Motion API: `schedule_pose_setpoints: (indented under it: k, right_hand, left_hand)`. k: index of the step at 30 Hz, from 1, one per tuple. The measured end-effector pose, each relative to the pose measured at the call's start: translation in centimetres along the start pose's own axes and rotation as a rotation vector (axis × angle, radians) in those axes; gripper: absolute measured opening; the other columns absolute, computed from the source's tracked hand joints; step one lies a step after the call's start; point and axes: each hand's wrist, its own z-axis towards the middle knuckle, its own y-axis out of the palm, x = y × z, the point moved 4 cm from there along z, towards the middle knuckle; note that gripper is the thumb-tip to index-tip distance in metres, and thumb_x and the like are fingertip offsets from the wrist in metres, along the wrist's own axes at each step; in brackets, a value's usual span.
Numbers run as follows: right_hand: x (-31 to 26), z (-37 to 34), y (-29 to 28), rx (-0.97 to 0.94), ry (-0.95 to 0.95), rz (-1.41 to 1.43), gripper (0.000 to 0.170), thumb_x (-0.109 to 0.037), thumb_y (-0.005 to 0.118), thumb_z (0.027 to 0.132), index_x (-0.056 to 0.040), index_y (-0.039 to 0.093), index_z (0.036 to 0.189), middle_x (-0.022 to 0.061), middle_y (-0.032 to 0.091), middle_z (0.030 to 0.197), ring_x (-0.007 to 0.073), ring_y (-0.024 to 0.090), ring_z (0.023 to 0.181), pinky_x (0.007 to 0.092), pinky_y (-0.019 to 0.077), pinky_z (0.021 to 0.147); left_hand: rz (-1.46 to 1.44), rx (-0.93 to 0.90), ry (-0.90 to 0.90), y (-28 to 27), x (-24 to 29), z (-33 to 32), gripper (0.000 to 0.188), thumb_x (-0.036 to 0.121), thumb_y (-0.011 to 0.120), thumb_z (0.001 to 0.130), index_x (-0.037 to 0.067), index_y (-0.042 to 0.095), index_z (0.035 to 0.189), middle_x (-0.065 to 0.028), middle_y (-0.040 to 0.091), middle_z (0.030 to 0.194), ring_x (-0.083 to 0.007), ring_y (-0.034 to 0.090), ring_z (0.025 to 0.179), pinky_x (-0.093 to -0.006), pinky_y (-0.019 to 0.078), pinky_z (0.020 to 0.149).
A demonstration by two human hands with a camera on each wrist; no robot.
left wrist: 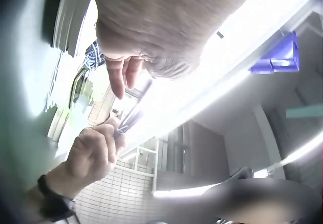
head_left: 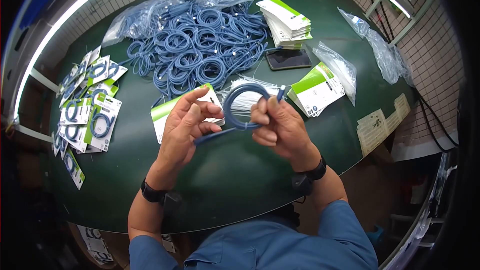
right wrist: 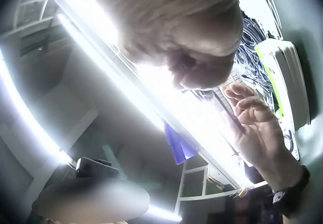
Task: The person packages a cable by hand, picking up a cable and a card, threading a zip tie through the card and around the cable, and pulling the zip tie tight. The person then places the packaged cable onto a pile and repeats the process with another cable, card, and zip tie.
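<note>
My right hand (head_left: 282,127) pinches a coiled blue cable (head_left: 243,88) between thumb and fingers, holding it up over the table. A tie goes round the bottom of the coil, and a straight end of the cable sticks out to the left. That end reaches the palm side of my left hand (head_left: 186,125), whose fingers are spread and loosely bent, gripping nothing. In the right wrist view the left hand (right wrist: 260,128) shows its palm beside the cable end. Behind the hands lie a white-and-green card (head_left: 161,115) and a bundle of white cable ties (head_left: 244,101).
A big heap of coiled blue cables (head_left: 200,45) covers the back of the green table (head_left: 220,185). Packed cards with cables (head_left: 102,122) pile up at left. Card stacks (head_left: 286,22), (head_left: 317,90) flank a phone (head_left: 288,59) at right, near a clear plastic bag (head_left: 340,70).
</note>
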Motion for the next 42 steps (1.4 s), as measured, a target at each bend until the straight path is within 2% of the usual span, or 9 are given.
schedule_pose_setpoints:
  k: [6,10,14,18,26,29,34,37,42]
  right_hand:
    - [-0.8,0.3,0.1,0.101,-0.320,0.276,0.033,-0.040,0.042,0.114,-0.0107,0.056,0.108,0.0012,0.053,0.095,0.0095,0.047,0.062,0.0252,0.0393,0.055]
    - [1.6,0.5,1.6,0.096,-0.244,0.080,0.036,-0.041,0.041,0.114,-0.0093,0.055,0.108,0.0022,0.054,0.097,0.0102,0.051,0.066,0.0273,0.0421,0.057]
    - [3.6,0.5,2.0,0.119,-0.096,-0.151,0.040,-0.042,0.040,0.114,-0.0064,0.057,0.113,0.0021,0.054,0.094,0.0104,0.051,0.064,0.0269,0.0419,0.055]
    - [3.8,0.8,1.5,0.098,-0.035,-0.370,0.047,-0.044,0.038,0.114,-0.0025,0.057,0.125,0.0026,0.055,0.089,0.0097,0.048,0.060,0.0256,0.0415,0.054]
    - [3.9,0.8,0.8,0.156,0.017,-0.284,0.053,-0.045,0.039,0.114,-0.0004,0.055,0.138,0.0013,0.054,0.086,0.0073,0.046,0.058,0.0222,0.0403,0.053]
    - [3.6,1.0,0.3,0.100,0.058,-0.392,0.050,-0.044,0.039,0.114,-0.0010,0.057,0.132,0.0007,0.054,0.085,0.0069,0.045,0.058,0.0217,0.0399,0.053]
    - [4.5,1.2,-1.1,0.111,0.095,-0.573,0.046,-0.045,0.041,0.114,-0.0027,0.059,0.119,-0.0012,0.052,0.084,0.0058,0.044,0.058,0.0210,0.0393,0.053]
    - [4.0,1.1,-0.8,0.044,0.162,-0.708,0.043,-0.044,0.046,0.113,-0.0030,0.060,0.113,0.0008,0.056,0.083,0.0088,0.049,0.058,0.0248,0.0431,0.054]
    - [3.0,1.4,0.4,-0.156,0.013,-1.202,0.042,-0.042,0.055,0.109,-0.0011,0.063,0.102,0.0059,0.065,0.081,0.0164,0.060,0.064,0.0329,0.0506,0.062]
  left_hand:
    - [-0.048,0.043,-0.012,2.4,-1.7,0.1,0.051,0.029,0.051,0.112,0.001,0.042,0.153,-0.0120,0.068,0.120,-0.0217,0.066,0.113,-0.0366,0.0550,0.095]
    - [-0.040,0.064,0.163,3.9,-2.2,-1.0,0.054,0.034,0.047,0.113,0.000,0.041,0.154,-0.0107,0.069,0.115,-0.0203,0.067,0.108,-0.0352,0.0551,0.092]
    - [-0.076,0.180,0.159,1.5,-2.3,-1.2,0.054,0.034,0.043,0.115,0.000,0.040,0.156,-0.0093,0.070,0.106,-0.0175,0.067,0.098,-0.0318,0.0544,0.089]
    - [-0.397,0.018,0.055,0.9,-3.2,-1.1,0.053,0.035,0.040,0.116,-0.001,0.042,0.154,-0.0080,0.071,0.093,-0.0141,0.065,0.080,-0.0299,0.0565,0.083]
    - [-0.256,0.151,0.008,1.5,-1.7,-0.6,0.051,0.035,0.041,0.115,-0.002,0.047,0.150,-0.0054,0.064,0.078,-0.0120,0.057,0.059,-0.0300,0.0567,0.064]
    - [-0.002,-0.029,-0.059,0.6,-1.9,-0.5,0.048,0.033,0.040,0.116,-0.002,0.053,0.145,-0.0042,0.062,0.078,-0.0115,0.056,0.060,-0.0297,0.0559,0.064]
    - [0.007,0.051,-0.123,0.5,-2.9,-0.4,0.042,0.025,0.057,0.108,-0.002,0.059,0.140,-0.0024,0.064,0.078,-0.0090,0.055,0.062,-0.0282,0.0527,0.063]
    - [0.845,-0.034,0.015,1.3,-1.3,-0.8,0.037,0.010,0.071,0.095,-0.002,0.067,0.130,-0.0040,0.067,0.079,-0.0102,0.056,0.065,-0.0281,0.0519,0.065]
    - [1.014,-0.046,0.166,1.6,-1.7,-1.6,0.029,0.008,0.076,0.085,-0.001,0.072,0.112,-0.0132,0.070,0.073,-0.0201,0.067,0.062,-0.0336,0.0525,0.062]
